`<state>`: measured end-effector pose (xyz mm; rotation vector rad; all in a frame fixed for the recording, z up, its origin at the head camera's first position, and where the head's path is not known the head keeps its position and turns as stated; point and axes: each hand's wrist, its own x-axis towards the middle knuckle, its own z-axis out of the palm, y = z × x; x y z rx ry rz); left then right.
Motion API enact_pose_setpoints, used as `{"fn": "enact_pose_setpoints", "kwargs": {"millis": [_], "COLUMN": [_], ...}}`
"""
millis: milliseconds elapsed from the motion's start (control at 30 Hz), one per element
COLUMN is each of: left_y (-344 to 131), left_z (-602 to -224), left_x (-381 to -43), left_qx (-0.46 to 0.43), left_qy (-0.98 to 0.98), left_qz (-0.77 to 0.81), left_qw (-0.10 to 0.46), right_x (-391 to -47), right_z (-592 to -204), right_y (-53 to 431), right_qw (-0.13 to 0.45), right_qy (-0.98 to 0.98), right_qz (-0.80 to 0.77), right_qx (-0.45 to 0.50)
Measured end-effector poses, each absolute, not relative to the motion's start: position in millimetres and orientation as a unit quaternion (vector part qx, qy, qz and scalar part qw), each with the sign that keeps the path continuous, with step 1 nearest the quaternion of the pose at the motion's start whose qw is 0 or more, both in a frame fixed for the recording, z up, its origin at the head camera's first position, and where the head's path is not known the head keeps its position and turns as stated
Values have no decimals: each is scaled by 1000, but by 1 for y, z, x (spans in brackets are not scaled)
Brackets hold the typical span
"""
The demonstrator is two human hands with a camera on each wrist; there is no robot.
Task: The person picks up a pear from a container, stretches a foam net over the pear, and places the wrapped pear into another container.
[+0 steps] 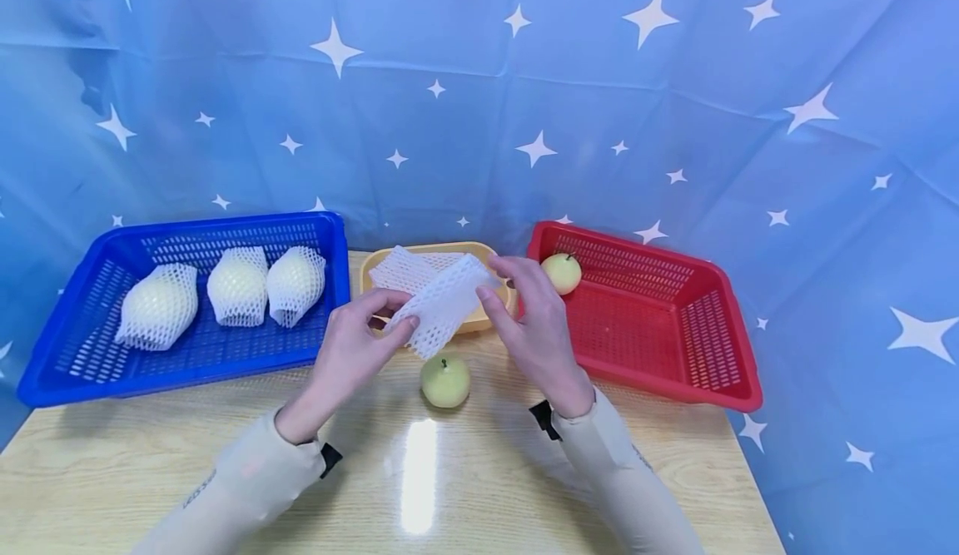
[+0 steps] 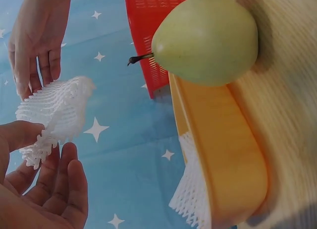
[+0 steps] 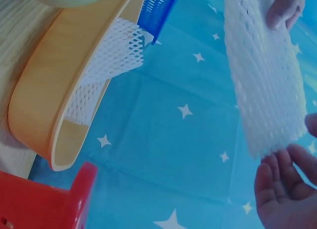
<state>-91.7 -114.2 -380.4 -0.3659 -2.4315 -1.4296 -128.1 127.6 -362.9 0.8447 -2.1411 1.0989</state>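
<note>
Over the table, my left hand (image 1: 355, 347) pinches one end of a white foam net sleeve (image 1: 444, 304) between thumb and fingers. My right hand (image 1: 541, 326) is at the sleeve's other end, its thumb and fingers spread apart. In the right wrist view, the right fingertips (image 3: 280, 162) are right at the edge of the sleeve (image 3: 265, 85). A pale green pear (image 1: 445, 384) stands on the table below the hands, stem up. Behind it, a yellow container (image 1: 485, 322) holds more foam net sleeves (image 1: 400, 268).
To the left is a blue basket (image 1: 225, 372) with three net-wrapped pears (image 1: 238, 287) in it. A red basket (image 1: 667, 387) on the right holds one bare pear (image 1: 562, 273) in its near left corner. A blue star-patterned curtain (image 1: 464, 122) hangs behind the table.
</note>
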Motion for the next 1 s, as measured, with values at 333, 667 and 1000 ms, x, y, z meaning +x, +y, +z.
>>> {"fn": "enact_pose_setpoints", "kwargs": {"millis": [333, 667, 1000], "left_y": [-112, -122, -144], "left_z": [-387, -394, -377], "left_x": [-87, -90, -107], "left_qx": [-119, -143, -176], "left_qy": [-847, -795, -731], "left_qz": [-500, -573, -655], "left_qw": [138, 137, 71], "right_x": [-129, -129, -127], "right_z": [-366, -355, -340], "right_y": [120, 127, 146], "right_qw": [286, 239, 24], "right_qy": [-812, -815, -799], "right_qz": [406, 421, 511], "right_qx": [307, 317, 317]}}
